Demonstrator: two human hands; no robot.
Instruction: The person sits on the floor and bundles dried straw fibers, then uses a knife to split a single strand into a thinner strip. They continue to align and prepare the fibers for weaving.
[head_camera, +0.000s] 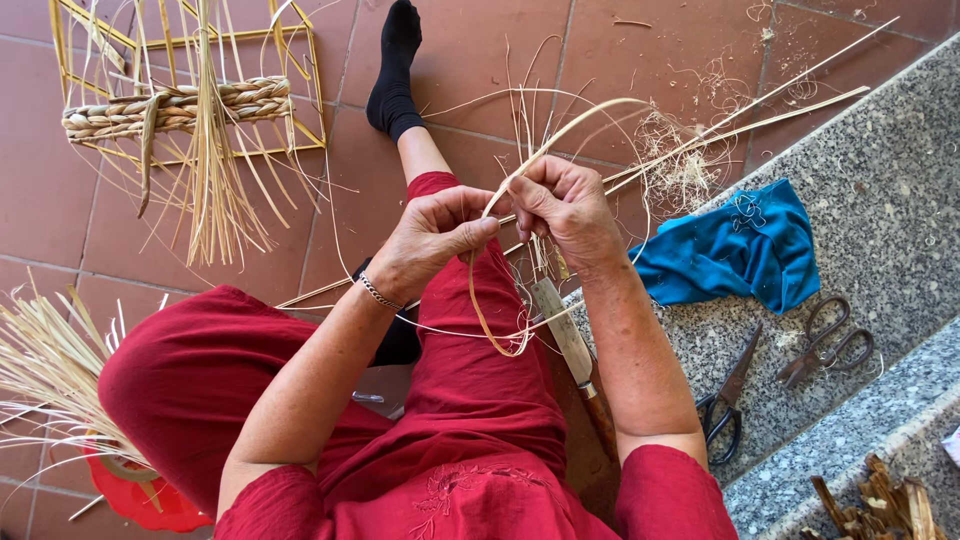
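Your left hand (432, 240) and right hand (562, 205), fingers pinching shut on the cane strip (485, 320), its loop partly hidden beside the knife (565, 335).

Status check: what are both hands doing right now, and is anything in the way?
Left hand and right hand both pinching one cane strip, looped below. Knife on lap under loop. Scissors on stone step, clear of hands.

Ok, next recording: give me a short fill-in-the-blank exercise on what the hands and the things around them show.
1. Both hands, left hand and right hand, pinch a thin pale cane strip bent into a ____.
2. The crumpled cloth on the grey speckled stone step is ____.
3. The black-handled scissors lie on the ____.

Missing words: loop; blue; step
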